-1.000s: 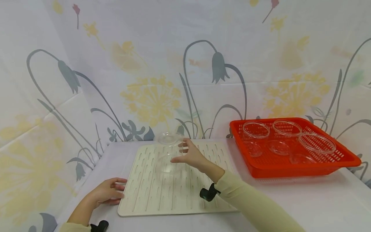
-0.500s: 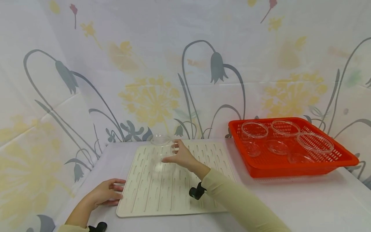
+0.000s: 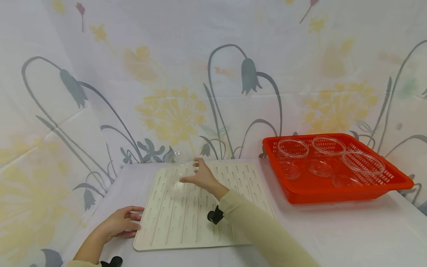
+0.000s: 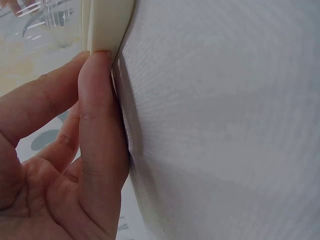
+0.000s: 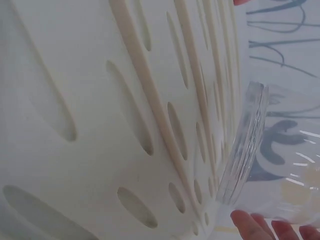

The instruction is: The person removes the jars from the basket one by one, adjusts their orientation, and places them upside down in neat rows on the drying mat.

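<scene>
Now the right hand holds a clear glass bowl upside down over the cream drying mat, thumb and fingers curled round its side. In the right wrist view the bowl's rim sits tilted, near the mat's ribbed surface; I cannot tell if its low edge already touches. The bowl is at about 11 o'clock on the mat, close to the far edge and the flowered backdrop.

The left hand lies on the counter at the mat's 8 o'clock corner, fingers fairly straight and pressed against the mat's edge, steadying it and gripping nothing.

At 2 o'clock from the mat, well apart from both hands, stands the red perforated basket. It holds several more clear glass dishes, some shallow and wide, some small.

Judging from this, the work looks to be early on: one bowl is nearly down on the mat, not yet released, and no other glassware rests there. All the dishes in the basket appear still to be dealt with, so most of the job seems to remain.
</scene>
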### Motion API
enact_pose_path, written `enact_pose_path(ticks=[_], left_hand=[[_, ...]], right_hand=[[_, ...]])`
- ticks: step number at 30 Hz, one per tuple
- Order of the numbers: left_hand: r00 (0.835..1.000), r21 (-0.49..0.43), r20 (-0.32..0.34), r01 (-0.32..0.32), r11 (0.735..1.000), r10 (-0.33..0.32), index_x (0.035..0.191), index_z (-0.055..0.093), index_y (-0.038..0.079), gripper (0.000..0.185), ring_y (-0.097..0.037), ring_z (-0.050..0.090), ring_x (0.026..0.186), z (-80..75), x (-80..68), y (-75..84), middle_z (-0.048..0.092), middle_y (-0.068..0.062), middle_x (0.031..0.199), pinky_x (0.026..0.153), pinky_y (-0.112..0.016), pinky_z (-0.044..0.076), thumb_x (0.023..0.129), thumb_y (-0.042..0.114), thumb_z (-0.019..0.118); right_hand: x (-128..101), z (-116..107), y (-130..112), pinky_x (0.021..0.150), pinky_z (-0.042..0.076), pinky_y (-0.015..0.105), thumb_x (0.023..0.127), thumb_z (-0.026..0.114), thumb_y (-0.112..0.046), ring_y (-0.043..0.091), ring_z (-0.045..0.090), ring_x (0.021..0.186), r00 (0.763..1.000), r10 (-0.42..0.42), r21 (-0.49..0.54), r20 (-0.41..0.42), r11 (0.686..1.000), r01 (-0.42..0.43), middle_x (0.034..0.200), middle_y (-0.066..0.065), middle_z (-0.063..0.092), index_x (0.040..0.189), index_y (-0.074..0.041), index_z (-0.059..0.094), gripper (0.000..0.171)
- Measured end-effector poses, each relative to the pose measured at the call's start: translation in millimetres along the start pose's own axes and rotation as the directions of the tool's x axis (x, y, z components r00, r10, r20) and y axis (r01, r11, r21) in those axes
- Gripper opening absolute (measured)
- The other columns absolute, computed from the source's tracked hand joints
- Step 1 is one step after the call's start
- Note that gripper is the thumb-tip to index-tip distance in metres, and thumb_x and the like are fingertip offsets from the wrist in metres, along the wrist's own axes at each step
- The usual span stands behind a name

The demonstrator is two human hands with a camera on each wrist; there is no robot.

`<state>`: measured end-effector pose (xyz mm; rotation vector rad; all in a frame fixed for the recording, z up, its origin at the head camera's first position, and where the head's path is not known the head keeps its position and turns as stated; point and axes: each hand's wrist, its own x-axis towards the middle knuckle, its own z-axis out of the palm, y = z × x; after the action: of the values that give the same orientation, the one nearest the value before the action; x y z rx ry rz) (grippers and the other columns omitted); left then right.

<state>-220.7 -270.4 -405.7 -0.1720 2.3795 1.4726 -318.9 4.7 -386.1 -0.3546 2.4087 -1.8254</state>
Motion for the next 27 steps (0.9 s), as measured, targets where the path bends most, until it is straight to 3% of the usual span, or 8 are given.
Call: enact_pose_path(ticks=[17,21,27], left_hand=[[1.0,-0.005,0.003,0.004,1.0,-0.004,0.13,0.042,-0.008,0.061,-0.019,0.059,0.075,0.6,0.1,2.6,0.054,-0.014,0.102,0.064,-0.034,0.055,0.075,-0.008,0.069],[1.0,-0.004,-0.002,0.013,1.0,-0.013,0.13,0.042,-0.008,0.061,-0.019,0.059,0.074,1.9,-1.0,4.0,0.054,-0.014,0.101,0.064,-0.034,0.055,0.075,-0.009,0.069],[1.0,-0.004,-0.004,0.013,1.0,-0.013,0.13,0.042,-0.009,0.061,-0.019,0.059,0.073,1.0,-2.1,3.7,0.054,-0.014,0.101,0.063,-0.033,0.055,0.075,-0.01,0.068]], right_hand=[[15.9,18.7,-3.8,0.092,0.043,0.045,0.071,0.082,-0.029,0.034,0.044,0.12,0.996,-0.044,-0.143,-0.075,0.989,0.033,0.138,0.012,0.042,0.142,-0.011,0.032,0.089],[17.0,20.9,-5.2,0.092,0.043,0.043,0.071,0.082,-0.031,0.032,0.045,0.12,0.994,-0.022,-0.151,-0.103,0.988,0.006,0.138,0.01,0.043,0.142,-0.012,0.032,0.089],[20.0,27.2,-4.2,0.094,0.042,0.044,0.072,0.082,-0.024,0.034,0.043,0.122,0.992,-0.027,-0.122,-0.122,0.992,0.012,0.139,0.015,0.04,0.142,-0.005,0.027,0.091]])
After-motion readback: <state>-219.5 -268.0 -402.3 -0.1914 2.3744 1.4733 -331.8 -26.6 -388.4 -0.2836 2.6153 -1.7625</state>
